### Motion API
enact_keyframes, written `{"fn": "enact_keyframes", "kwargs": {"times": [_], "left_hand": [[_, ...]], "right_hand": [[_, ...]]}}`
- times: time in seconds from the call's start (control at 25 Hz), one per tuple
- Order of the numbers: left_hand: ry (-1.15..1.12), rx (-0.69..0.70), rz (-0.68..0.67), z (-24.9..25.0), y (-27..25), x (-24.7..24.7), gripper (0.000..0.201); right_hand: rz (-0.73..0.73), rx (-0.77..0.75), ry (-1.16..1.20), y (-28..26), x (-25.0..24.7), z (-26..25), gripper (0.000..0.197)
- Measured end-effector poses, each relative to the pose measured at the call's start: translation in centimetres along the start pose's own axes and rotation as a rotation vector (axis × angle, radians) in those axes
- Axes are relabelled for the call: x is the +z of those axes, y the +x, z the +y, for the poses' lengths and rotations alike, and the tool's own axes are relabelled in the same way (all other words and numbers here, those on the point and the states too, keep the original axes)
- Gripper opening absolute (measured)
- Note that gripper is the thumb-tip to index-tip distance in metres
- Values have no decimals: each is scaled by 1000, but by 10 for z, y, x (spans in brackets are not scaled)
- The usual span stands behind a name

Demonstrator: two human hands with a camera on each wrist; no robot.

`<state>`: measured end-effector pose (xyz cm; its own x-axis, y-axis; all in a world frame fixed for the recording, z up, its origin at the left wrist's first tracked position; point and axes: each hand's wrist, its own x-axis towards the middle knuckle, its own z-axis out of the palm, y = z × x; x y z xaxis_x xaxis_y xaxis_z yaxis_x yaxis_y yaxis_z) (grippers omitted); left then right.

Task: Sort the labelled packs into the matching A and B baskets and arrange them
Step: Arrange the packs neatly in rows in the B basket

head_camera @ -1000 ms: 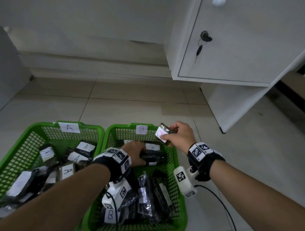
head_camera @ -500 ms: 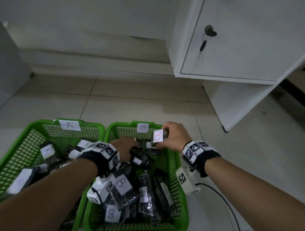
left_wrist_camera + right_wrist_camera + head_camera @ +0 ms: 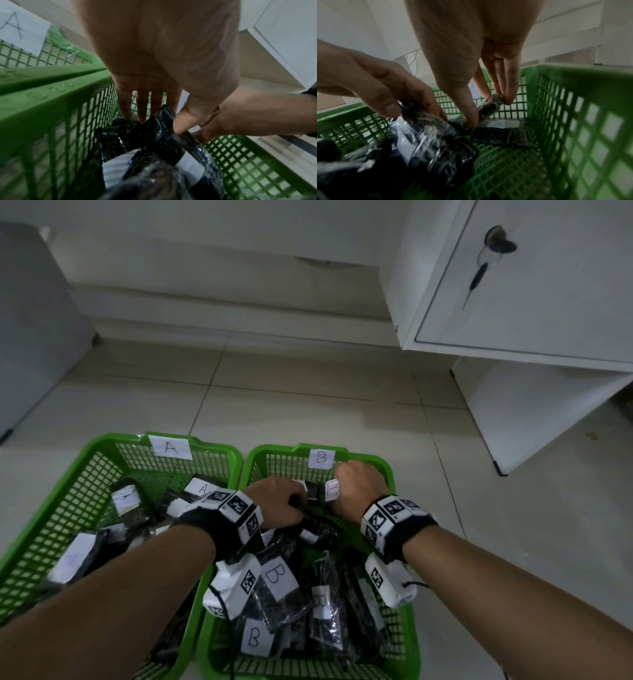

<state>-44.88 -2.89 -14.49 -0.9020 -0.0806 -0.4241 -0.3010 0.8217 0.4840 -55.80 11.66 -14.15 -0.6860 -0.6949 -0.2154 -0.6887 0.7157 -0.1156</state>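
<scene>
Two green mesh baskets stand side by side on the floor: basket A on the left and basket B on the right. Both hold several black packs in clear wrap with white labels. My left hand reaches into the far end of basket B and grips a black pack between thumb and fingers. My right hand is just beside it. It pinches a small pack with a red B label low inside the basket's far right corner.
Another B pack lies flat on the basket floor under my right hand. More B packs fill the near half. A white cabinet with a key in its lock stands to the far right. Pale tiled floor lies beyond the baskets.
My right hand has come down with the red B pack from above the rim into basket B's far end. My left hand has kept its black pack and shifted slightly toward the far wall.
</scene>
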Motion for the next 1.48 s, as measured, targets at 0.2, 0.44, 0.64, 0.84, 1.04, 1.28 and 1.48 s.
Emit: {"fn": "enact_keyframes", "kwargs": {"times": [0.2,0.44,0.64,0.84,1.04,1.28,1.48], "left_hand": [[19,53,-20,-4,-4,-1,42],[21,101,74,-11,-2,-4,49],[-171,19,128,-6,-1,-15,20],[-440,-75,45,3,-3,-19,33],[-160,-64,144,3,-6,-20,25],[405,-62,1,-13,-13,-1,35],[414,-33,24,-13,-9,7,53]], "right_hand": [[-16,-32,-36,2,6,-3,11],[16,-10,47,-5,-8,1,8],[3,-75,540,-17,-11,8,21],[29,-205,352,-30,-7,17,71],[8,-155,180,-33,-9,34,33],[-89,-129,46,-43,-5,25,22],[-249,-188,-104,-49,13,12,34]]}}
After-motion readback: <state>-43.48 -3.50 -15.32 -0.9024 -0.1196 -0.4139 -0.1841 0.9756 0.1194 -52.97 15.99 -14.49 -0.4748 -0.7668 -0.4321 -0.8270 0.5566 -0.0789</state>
